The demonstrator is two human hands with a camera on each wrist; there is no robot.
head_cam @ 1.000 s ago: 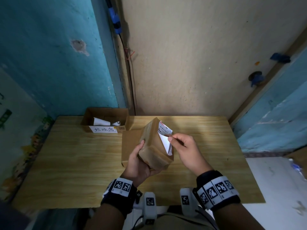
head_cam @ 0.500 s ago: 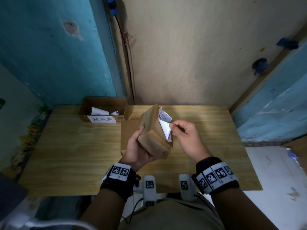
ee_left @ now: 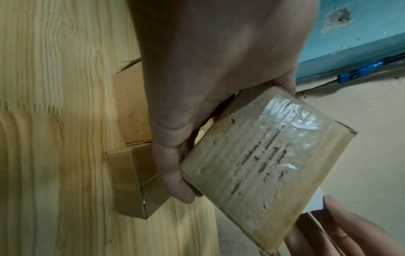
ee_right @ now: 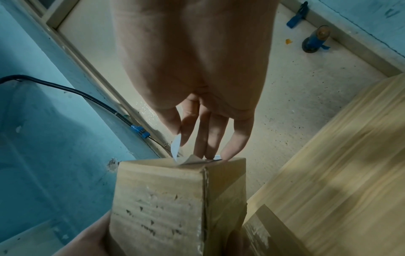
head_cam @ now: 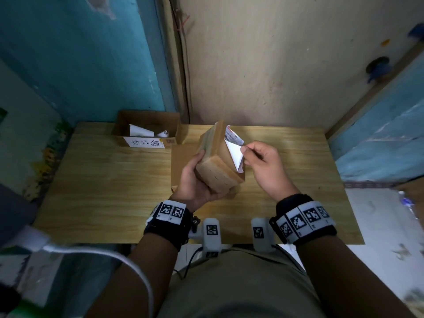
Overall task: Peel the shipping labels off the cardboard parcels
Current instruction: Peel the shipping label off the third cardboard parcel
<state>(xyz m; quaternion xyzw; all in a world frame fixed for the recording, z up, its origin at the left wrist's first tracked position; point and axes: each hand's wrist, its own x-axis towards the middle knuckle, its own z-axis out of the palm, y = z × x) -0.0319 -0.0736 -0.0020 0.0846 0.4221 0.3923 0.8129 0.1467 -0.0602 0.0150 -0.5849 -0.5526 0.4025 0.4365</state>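
A person holds a small cardboard parcel (head_cam: 219, 164) in the air above a wooden table (head_cam: 103, 180), tilted so one end points away and up. The left hand (head_cam: 195, 182) cups it from below and from the left, fingers curled round its underside. The label (head_cam: 234, 149) sits on the parcel's right face, directly in front of the right hand (head_cam: 261, 166), which is the nearer hand to it. That hand pinches the label's loose white corner between thumb and forefinger; in the right wrist view its other fingers point straight at the parcel, their tips at its edge. The near part of the label is lifted and folded back, blank side showing; the far printed end looks stuck down. The label's long axis runs away from the person, so a pull would probably go along it, toward the far end. At the table's back left, an open box (head_cam: 146, 131) holds white scraps.
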